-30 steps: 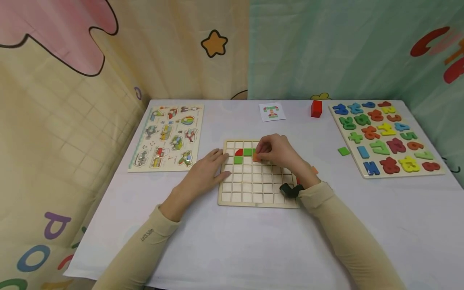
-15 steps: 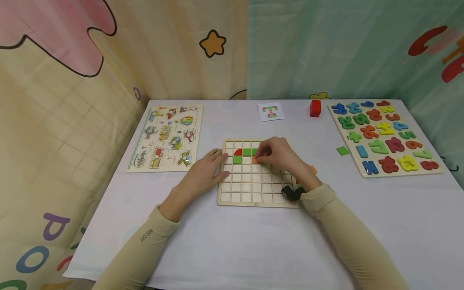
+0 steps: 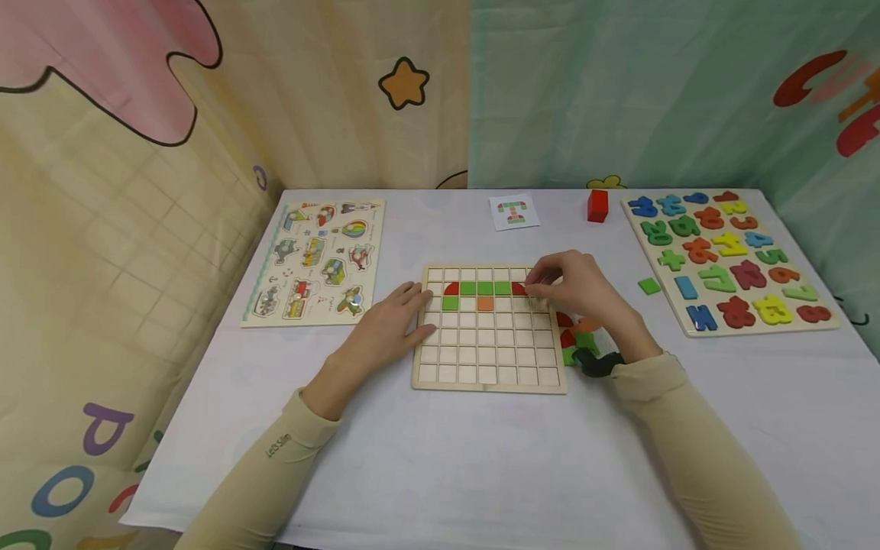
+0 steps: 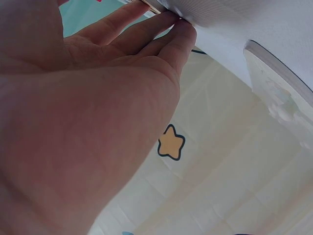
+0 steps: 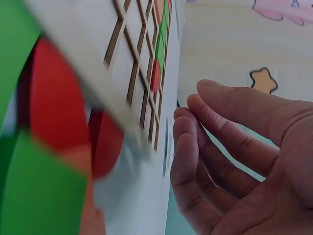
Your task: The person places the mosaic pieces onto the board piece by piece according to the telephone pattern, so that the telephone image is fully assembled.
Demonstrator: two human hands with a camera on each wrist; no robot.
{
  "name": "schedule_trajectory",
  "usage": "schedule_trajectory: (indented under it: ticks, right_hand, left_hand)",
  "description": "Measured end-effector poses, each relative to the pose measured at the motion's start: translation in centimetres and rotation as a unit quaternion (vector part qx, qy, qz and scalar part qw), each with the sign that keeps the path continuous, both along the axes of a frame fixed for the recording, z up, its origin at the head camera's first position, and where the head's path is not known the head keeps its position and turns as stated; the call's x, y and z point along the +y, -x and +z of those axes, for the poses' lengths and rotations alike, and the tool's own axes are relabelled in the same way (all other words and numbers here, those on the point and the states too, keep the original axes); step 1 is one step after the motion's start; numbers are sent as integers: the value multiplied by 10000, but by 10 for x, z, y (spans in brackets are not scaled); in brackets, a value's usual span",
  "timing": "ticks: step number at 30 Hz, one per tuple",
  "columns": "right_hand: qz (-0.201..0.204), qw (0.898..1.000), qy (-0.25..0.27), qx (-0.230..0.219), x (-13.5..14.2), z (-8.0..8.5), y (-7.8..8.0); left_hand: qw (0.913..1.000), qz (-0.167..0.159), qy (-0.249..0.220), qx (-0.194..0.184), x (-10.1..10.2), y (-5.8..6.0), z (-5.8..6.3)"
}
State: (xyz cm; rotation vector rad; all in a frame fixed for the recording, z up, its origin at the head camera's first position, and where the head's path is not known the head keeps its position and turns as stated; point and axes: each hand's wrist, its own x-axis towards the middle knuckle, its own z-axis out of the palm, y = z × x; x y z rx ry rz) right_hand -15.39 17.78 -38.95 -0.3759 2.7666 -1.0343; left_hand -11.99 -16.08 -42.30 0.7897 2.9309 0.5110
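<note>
A wooden grid board [image 3: 490, 388] lies mid-table. In its second row sit a red rounded tile [image 3: 451, 289], several green square tiles [image 3: 485, 288] and another red rounded tile [image 3: 519, 289]. A green square [image 3: 450, 304] and an orange square [image 3: 485, 304] lie one row below. My left hand [image 3: 392, 325] rests flat along the board's left edge, fingers straight. Above the upper right corner is my right hand [image 3: 580, 286], fingertips beside the right-hand red tile. The right wrist view shows this hand [image 5: 234, 152] with loosely bent fingers and nothing between them.
Loose red, green and orange tiles [image 3: 586, 341] lie right of the board, partly under the right wrist's black strap [image 3: 596, 363]. One green tile [image 3: 649, 286] lies apart. A pattern card [image 3: 514, 212], red block [image 3: 598, 206], vehicle puzzle [image 3: 316, 263] and number puzzle [image 3: 730, 263] surround the board.
My right hand has let go of the orange square, which lies in the grid, and moved right to the red tile at the row's end. The left hand has stayed put.
</note>
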Motion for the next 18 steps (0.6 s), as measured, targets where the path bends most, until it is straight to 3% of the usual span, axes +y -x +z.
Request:
schedule_trajectory:
  ticks: [8,18]
  right_hand:
    - [-181,9990,-202,-369,39,3,-4]
    - [356,9929,-477,-1028,47,-1,-4]
  left_hand:
    - [10000,15,15,22,-1,-1,0]
    - [10000,9,-8,-44,-1,0,1]
